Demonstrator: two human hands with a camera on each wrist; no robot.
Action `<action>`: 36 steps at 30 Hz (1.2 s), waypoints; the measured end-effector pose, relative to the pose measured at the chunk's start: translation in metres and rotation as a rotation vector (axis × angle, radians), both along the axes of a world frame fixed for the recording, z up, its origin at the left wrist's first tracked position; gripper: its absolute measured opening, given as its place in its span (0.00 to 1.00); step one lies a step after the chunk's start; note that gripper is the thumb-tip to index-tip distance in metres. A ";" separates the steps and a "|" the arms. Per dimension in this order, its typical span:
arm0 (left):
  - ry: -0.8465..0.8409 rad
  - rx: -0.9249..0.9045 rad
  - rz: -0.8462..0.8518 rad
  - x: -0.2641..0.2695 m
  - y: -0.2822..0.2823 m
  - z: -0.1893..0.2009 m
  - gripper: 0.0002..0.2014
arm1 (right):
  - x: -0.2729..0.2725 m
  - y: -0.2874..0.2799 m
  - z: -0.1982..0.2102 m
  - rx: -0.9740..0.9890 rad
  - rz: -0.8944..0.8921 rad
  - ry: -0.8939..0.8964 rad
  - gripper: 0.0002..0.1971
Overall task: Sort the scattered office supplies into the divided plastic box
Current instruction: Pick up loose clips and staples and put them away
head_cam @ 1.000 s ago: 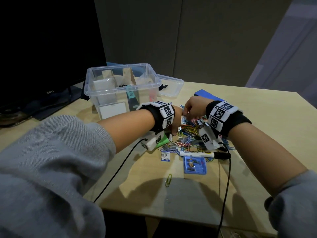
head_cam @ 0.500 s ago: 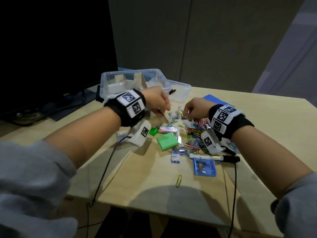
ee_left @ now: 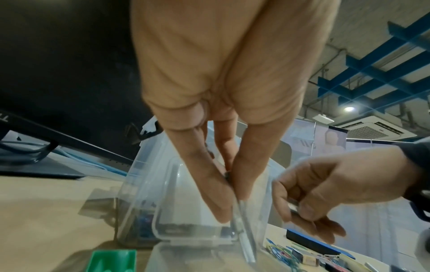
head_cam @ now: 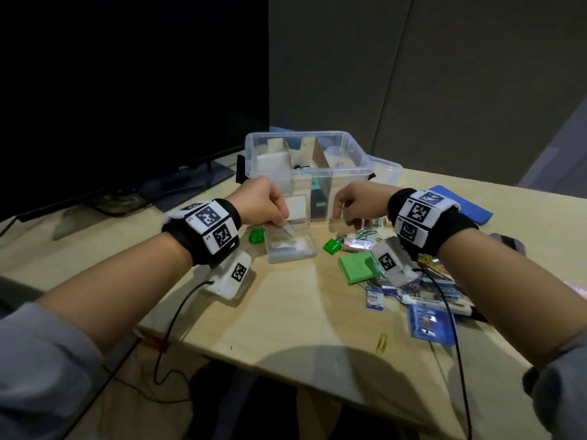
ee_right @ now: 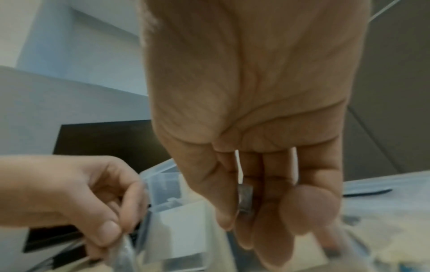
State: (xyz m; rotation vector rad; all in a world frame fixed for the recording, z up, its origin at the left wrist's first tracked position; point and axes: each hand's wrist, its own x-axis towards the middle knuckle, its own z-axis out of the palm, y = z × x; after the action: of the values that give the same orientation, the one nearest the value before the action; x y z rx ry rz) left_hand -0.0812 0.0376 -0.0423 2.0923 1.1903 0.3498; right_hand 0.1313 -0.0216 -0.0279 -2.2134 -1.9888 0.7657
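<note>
Head view — hands [head_cam: 313, 206] before box [head_cam: 355, 173]

Wooden table [head_cam: 286, 312], divided plastic box [head_cam: 305, 173], green pad [head_cam: 357, 266], scattered paperclips [head_cam: 382, 342]

We count one divided plastic box [head_cam: 320, 173] at upper centre, one small clear case [head_cam: 290, 249] below it, two small green cubes [head_cam: 257, 235], one green pad [head_cam: 359, 266], one marker [head_cam: 444, 308], one lone yellow paper clip [head_cam: 382, 342], and two hands [head_cam: 260, 201].
</note>
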 end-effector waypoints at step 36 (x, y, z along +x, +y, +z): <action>0.619 0.427 -0.588 0.010 0.001 -0.033 0.27 | -0.020 0.015 -0.016 0.046 0.102 0.017 0.07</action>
State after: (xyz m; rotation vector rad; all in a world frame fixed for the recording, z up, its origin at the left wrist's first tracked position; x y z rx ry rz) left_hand -0.0708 0.0387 -0.0758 2.9280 0.7791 -0.3801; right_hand 0.1111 -0.0067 -0.0443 -2.0880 -2.1036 0.7387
